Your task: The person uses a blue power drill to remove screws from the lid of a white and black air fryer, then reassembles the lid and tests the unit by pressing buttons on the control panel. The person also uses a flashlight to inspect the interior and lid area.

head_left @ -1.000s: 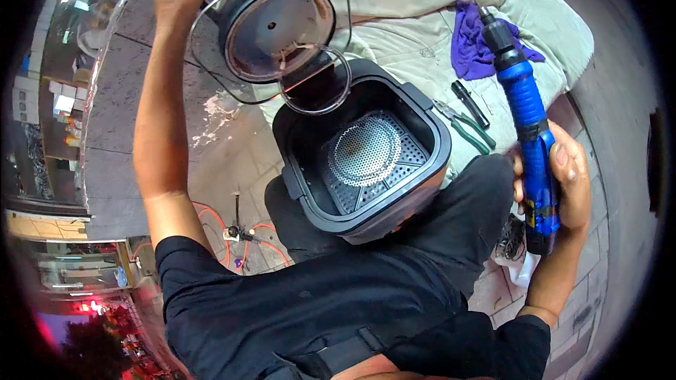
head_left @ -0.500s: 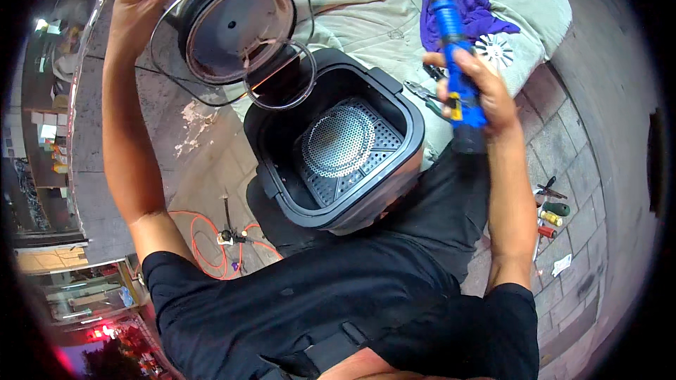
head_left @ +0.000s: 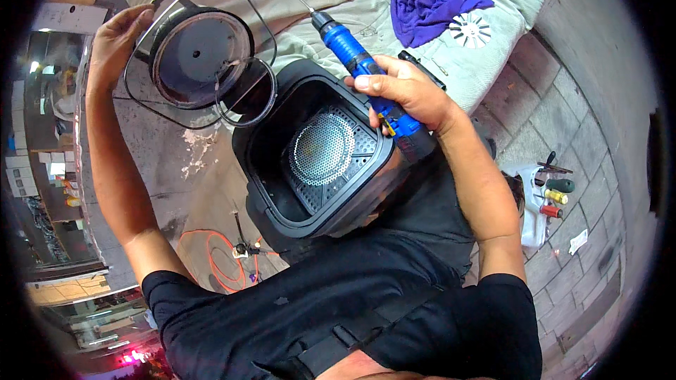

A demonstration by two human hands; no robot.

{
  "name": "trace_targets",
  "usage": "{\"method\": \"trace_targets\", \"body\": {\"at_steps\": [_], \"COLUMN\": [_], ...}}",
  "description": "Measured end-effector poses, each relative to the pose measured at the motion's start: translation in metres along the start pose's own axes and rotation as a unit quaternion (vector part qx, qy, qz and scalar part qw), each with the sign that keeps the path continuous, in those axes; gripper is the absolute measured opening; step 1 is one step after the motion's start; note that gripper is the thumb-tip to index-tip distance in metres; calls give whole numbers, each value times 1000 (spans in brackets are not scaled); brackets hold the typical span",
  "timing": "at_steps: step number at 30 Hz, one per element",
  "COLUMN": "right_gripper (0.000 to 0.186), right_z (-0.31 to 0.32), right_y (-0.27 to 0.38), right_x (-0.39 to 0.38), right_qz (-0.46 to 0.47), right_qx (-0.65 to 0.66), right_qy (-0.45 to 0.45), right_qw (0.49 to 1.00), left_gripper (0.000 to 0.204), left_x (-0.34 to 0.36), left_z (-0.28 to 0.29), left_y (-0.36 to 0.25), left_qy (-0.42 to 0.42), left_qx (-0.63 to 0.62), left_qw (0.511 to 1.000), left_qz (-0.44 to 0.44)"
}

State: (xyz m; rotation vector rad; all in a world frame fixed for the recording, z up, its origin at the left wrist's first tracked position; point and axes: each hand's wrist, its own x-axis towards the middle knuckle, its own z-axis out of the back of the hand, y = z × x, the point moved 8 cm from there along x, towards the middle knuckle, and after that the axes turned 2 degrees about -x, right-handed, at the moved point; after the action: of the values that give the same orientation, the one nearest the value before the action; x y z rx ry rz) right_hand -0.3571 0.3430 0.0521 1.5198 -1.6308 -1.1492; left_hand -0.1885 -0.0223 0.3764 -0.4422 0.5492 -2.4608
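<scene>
Left grip (head_left: 121, 35) raised, right grip (head_left: 405, 91) seemingly clenched

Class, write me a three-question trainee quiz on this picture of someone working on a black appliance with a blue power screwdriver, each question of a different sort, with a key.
1. True or false: the right hand grips the blue screwdriver.
2. What does the left hand touch? A) the purple cloth B) the round lid C) the orange cable
3. Fill in: a round metal ____ lies at the bottom of the black housing.

Key:
1. True.
2. B, the round lid; the purple cloth and orange cable lie apart.
3. Mesh.
</scene>
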Motion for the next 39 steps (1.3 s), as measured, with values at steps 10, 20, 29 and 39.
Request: {"method": "trace_targets", "body": {"at_steps": [10, 20, 29, 39], "right_gripper": [44, 53, 93, 97], "right_z": [-16, -100, -147, -173], "right_y": [35, 121, 96, 126], "right_x": [20, 32, -79, -108], "right_qz": [96, 158, 4, -50], "right_qx": [75, 75, -59, -74], "right_qy": [15, 127, 62, -42], "right_qw": [992, 976, 996, 995], "left_gripper": [39, 31, 31, 28], "left_x": [-13, -41, -49, -53], "left_z": [-14, 6, -45, -47], "left_y": [-17, 9, 67, 47], "left_qy": [-40, -217, -212, -290], "left_qx": [38, -216, -594, -591], "left_qw": [998, 946, 773, 751], "left_qz": [-12, -103, -60, -56]}}
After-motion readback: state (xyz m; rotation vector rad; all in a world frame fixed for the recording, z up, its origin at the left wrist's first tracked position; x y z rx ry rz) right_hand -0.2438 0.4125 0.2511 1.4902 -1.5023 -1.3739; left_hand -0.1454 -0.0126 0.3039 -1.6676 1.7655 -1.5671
